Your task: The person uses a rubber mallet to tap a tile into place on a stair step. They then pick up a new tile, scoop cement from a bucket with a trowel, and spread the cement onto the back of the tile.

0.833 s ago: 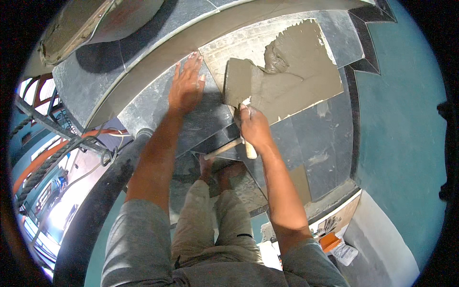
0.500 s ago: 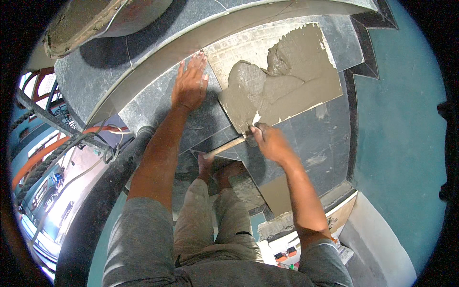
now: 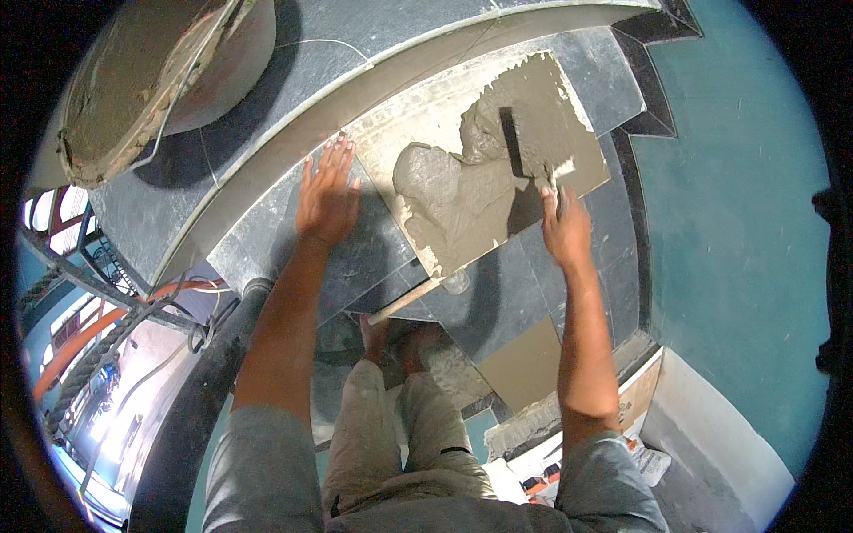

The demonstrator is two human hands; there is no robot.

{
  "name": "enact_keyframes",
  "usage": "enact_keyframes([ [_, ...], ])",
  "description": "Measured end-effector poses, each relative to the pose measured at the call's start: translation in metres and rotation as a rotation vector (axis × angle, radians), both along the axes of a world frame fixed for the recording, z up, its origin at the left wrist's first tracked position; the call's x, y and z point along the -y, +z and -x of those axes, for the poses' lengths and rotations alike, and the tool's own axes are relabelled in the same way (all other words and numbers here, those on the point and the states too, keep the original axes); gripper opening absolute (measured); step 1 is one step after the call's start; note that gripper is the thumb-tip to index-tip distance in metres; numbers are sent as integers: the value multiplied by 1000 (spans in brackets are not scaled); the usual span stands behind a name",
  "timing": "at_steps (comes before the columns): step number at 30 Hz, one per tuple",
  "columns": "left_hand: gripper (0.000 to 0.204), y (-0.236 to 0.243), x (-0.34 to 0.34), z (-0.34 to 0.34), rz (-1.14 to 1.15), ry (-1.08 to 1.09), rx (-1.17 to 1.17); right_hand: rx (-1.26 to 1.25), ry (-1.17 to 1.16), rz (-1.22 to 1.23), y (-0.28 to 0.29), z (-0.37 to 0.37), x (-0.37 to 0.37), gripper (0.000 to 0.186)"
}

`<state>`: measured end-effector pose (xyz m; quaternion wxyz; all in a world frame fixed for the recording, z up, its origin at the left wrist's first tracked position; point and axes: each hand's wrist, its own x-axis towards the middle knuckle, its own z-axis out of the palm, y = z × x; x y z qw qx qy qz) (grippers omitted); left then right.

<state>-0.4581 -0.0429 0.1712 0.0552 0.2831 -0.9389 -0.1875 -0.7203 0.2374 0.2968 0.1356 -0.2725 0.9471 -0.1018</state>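
Leftward, the left hand [image 3: 327,204] lies flat, fingers slightly spread, on a dark grey tile [image 3: 378,238]; beside it, wet mortar [image 3: 455,197] covers most of a pale tile [image 3: 391,115], and farther right the right hand [image 3: 567,226] clamps a trowel [image 3: 512,142], blade tilted over that mortar.

A tiled step [image 3: 604,218] carries a pale slab [image 3: 382,124] coated with mortar [image 3: 493,191], a stick [image 3: 404,301] at its near corner. Far left, the upper step [image 3: 333,40] bears a tub [image 3: 222,84].
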Motion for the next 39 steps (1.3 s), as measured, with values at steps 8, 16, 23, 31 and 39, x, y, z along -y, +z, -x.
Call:
enact_keyframes([
  [8,68,-10,2,-5,-8,-53,-102,-50,393,-169,-16,60,37,41],
  [16,73,-2,4,-3,-31,-42,-100,-19,74,-299,-21,91,54,42],
  [23,69,3,1,0,-31,-18,-40,-8,53,-172,-4,41,74,42],
  [31,68,5,0,2,-21,-14,33,95,83,-222,-18,39,97,40],
  [39,67,5,2,4,-27,-20,103,82,-12,-234,-31,86,91,41],
])
